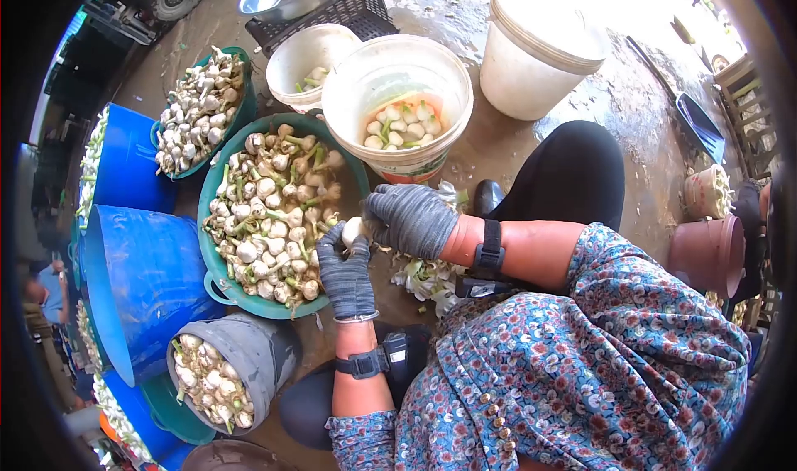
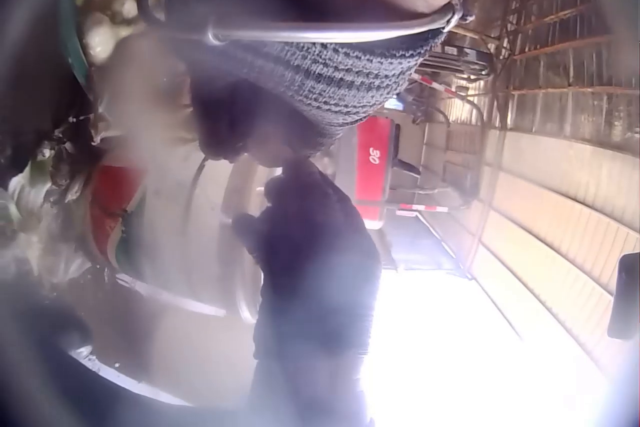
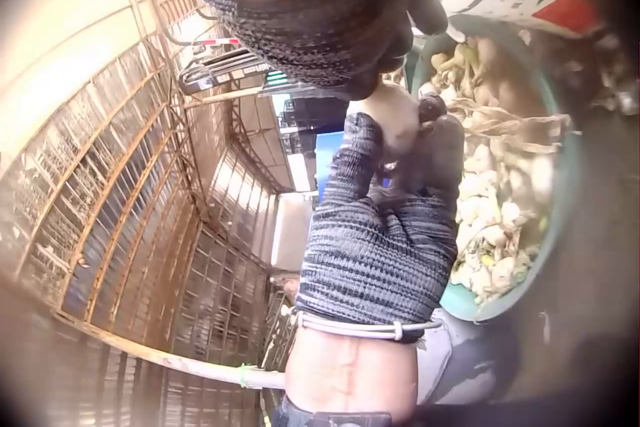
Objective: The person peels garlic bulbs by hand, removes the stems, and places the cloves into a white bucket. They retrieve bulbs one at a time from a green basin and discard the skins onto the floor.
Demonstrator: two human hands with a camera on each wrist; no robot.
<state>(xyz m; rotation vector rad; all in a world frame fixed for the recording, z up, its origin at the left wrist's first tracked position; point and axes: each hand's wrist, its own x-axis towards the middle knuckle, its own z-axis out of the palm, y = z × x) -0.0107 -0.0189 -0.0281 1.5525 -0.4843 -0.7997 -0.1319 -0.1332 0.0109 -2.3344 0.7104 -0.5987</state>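
Note:
Both hands wear grey knit gloves. The left hand (image 1: 345,273) pinches a white garlic bulb (image 1: 352,230) between thumb and fingers, over the right edge of the green tub (image 1: 212,277). Against the bulb's right side sits the right hand (image 1: 413,220), its fingers curled; what they pinch is hidden. In the right wrist view the left hand (image 3: 378,237) holds the bulb (image 3: 391,117) from below, with the right hand (image 3: 330,37) above it. The left wrist view is hazy, and the bulb is hard to make out there. Untrimmed garlic (image 1: 264,222) fills the tub.
Beyond the hands, a white bucket (image 1: 340,131) holds peeled bulbs (image 1: 405,126) in liquid. A smaller white bucket (image 1: 282,66) and a lidded one (image 1: 523,64) stand nearby. Leafy peelings (image 1: 423,278) lie below the right hand. Blue tubs (image 1: 149,280) and a grey bucket (image 1: 278,356) stand left.

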